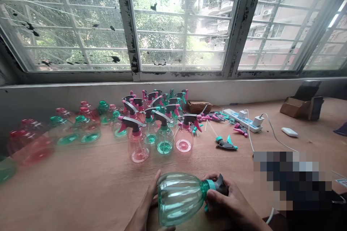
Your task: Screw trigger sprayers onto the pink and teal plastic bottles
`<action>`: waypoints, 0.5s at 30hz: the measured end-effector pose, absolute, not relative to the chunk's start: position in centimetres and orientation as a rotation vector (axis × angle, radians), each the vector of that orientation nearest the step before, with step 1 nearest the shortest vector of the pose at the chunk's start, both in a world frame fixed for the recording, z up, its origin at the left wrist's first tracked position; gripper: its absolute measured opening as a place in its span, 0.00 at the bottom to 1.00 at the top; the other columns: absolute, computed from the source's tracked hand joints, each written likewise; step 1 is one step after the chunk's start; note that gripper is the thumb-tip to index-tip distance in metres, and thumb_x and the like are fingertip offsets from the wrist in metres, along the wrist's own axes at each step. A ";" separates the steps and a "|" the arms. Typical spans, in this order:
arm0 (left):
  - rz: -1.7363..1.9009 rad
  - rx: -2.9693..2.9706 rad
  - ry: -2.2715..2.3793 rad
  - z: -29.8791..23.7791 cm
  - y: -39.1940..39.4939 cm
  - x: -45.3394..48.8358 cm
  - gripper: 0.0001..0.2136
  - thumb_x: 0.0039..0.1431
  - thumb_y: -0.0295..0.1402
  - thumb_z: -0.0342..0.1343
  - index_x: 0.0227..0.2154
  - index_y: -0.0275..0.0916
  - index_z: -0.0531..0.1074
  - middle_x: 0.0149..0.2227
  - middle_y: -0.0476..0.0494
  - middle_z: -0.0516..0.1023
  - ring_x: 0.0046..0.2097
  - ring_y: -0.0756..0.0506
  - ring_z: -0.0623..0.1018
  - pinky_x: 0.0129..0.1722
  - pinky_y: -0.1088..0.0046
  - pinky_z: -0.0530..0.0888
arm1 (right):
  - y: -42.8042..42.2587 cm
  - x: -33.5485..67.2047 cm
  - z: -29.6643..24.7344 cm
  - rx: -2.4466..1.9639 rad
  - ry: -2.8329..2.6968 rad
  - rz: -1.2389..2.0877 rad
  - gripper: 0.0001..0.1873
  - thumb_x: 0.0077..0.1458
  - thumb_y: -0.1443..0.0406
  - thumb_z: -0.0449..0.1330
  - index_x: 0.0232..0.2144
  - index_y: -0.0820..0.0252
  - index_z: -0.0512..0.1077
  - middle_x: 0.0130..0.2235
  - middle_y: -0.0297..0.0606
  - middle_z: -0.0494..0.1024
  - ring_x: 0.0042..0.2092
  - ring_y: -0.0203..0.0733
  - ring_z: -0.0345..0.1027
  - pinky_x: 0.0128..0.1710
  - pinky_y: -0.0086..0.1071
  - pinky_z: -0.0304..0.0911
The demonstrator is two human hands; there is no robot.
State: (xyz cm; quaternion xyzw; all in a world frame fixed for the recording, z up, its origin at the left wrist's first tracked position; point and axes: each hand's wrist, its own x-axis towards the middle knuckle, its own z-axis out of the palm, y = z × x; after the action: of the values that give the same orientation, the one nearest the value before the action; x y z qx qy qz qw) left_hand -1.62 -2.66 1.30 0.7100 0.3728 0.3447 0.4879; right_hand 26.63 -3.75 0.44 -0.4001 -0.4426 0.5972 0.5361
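Observation:
A green translucent spray bottle [180, 198] lies sideways between my hands near the table's front edge, its base to the left and its neck to the right. My left hand [150, 202] is wrapped around the base end, with part of its fingers hidden behind and under the bottle. At the neck, my right hand [227, 196] grips the dark grey and teal spray head [217, 184], thumb on the near side by the collar. The spray head sits on the bottle's neck; whether it is fully tight I cannot tell.
Several pink and green bottles with spray heads [164, 131] stand mid-table. Open-topped bottles [88, 128] are grouped at the left. Loose spray heads [226, 143] lie right of centre, near a power strip [244, 120] with cables. A cardboard box [299, 106] sits far right, below the windows.

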 end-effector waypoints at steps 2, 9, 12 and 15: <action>0.837 1.722 0.902 1.4 -2.7 -1.5 0.44 0.61 0.49 0.60 0.71 0.59 0.36 0.67 0.46 0.68 0.66 0.36 0.70 0.68 0.57 0.60 | -3.8 26.6 0.4 -0.948 -1.047 1.429 0.21 0.47 0.55 0.75 0.38 0.60 0.76 0.26 0.31 0.79 0.27 0.36 0.72 0.27 0.27 0.66; 0.878 1.662 0.792 0.4 -2.5 -1.8 0.47 0.59 0.54 0.60 0.72 0.55 0.37 0.71 0.42 0.61 0.67 0.32 0.67 0.69 0.53 0.59 | -3.9 26.6 0.7 -0.946 -1.010 1.445 0.21 0.46 0.56 0.76 0.37 0.60 0.76 0.26 0.31 0.79 0.26 0.36 0.71 0.27 0.28 0.67; 0.856 1.659 0.761 0.3 -2.5 -2.0 0.45 0.60 0.54 0.59 0.72 0.53 0.40 0.69 0.41 0.65 0.69 0.32 0.64 0.70 0.52 0.54 | -4.0 26.5 0.9 -0.954 -1.030 1.445 0.20 0.47 0.56 0.75 0.38 0.60 0.76 0.26 0.31 0.79 0.27 0.37 0.72 0.27 0.29 0.67; 0.848 1.674 0.791 0.7 -2.6 -1.9 0.44 0.59 0.53 0.60 0.71 0.53 0.41 0.68 0.41 0.67 0.68 0.33 0.66 0.70 0.54 0.55 | -4.1 26.5 0.9 -0.959 -1.025 1.433 0.20 0.47 0.55 0.75 0.37 0.60 0.76 0.26 0.31 0.79 0.26 0.38 0.72 0.28 0.29 0.67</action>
State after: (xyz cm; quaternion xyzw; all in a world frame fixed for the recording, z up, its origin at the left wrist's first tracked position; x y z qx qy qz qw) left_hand -1.92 -2.64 0.67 0.6998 0.3306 0.3545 0.5247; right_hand 26.51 -4.06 0.95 -0.4032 -0.4309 0.6022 0.5376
